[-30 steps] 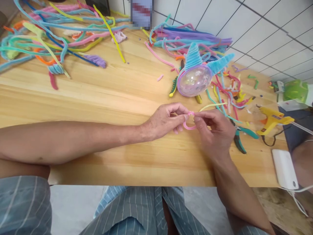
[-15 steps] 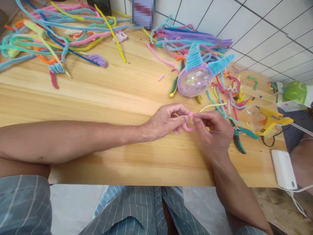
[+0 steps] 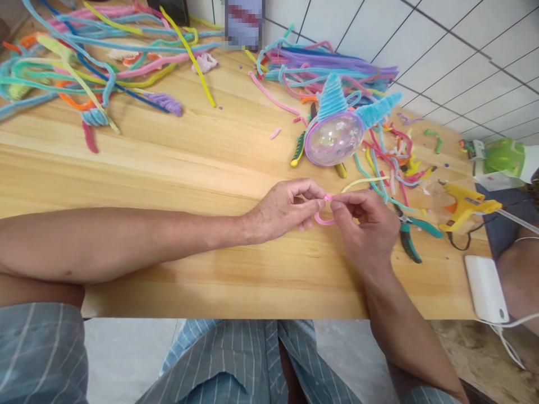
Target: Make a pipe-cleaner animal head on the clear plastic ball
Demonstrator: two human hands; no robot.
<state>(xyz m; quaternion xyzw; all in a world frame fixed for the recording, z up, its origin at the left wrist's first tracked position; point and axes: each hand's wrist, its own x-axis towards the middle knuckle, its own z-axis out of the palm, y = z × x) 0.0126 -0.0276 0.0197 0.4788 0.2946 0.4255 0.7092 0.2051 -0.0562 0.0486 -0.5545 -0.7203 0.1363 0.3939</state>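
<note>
A pink pipe cleaner, bent in a loop, is pinched between both hands over the table. My left hand holds its small coiled end with thumb and forefinger. From the other side my right hand grips it between thumb and index finger, and part of the strand is hidden behind the fingers. Beyond the hands sits a clear plastic ball with a purple rim and two blue fuzzy ear-like pieces. A pale yellow pipe cleaner lies just past my right hand.
Teal-handled pliers and a yellow glue gun lie to the right, near a white power bank with a cable. Green-yellow pliers rest by the ball. Pipe cleaner bundles lie along the wall; more spread far left. Another person's arm shows at right.
Both hands keep their pinch on the pink pipe cleaner, nearly still. The whole view has shifted very slightly.
</note>
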